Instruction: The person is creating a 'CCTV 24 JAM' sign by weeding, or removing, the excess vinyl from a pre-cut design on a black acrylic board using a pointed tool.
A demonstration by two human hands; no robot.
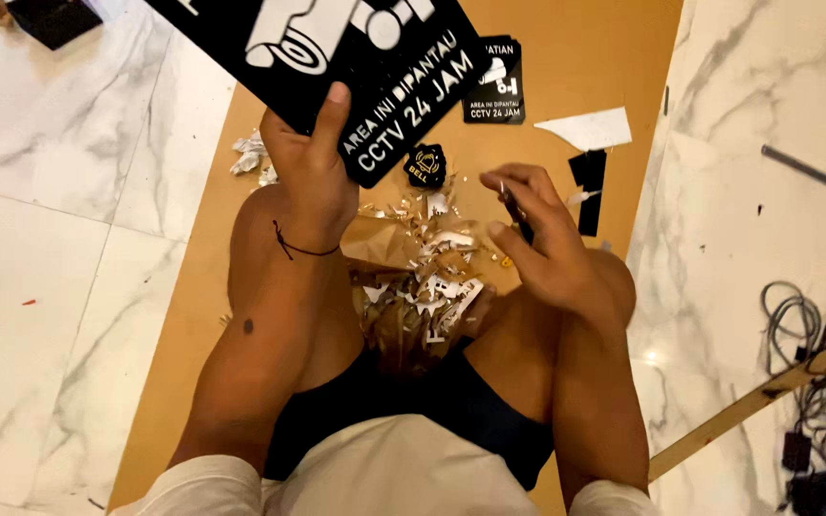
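Black sign plate [336, 57] held up over the lap, one corner only.
Left hand [313, 167] pinches it, thumb on top; it could tip. Right hand [537, 234] curls around a thin dark tool [518, 215] above peeled scraps [427, 287], which could scratch.

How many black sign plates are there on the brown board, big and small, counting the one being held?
Large black sign plate in the left hand: 1
Medium black plate lying on the brown board: 1
Small black hexagonal plate: 1
Total: 3
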